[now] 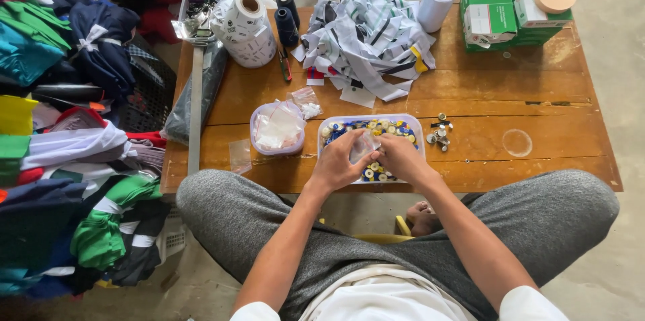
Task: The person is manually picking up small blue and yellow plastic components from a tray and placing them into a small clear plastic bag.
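Both hands, left hand [336, 163] and right hand [396, 156], have fingers pinched shut on a small clear bag [363, 146] over the button tray [329, 123], so buttons could easily spill toward 6 o'clock if it slips.

There is one camera, worn on the person's head. It looks steeply down and forward, over the knees and onto the low wooden surface [470, 86]. It sits close, so the hands fill the middle. The floor shows at the edges.
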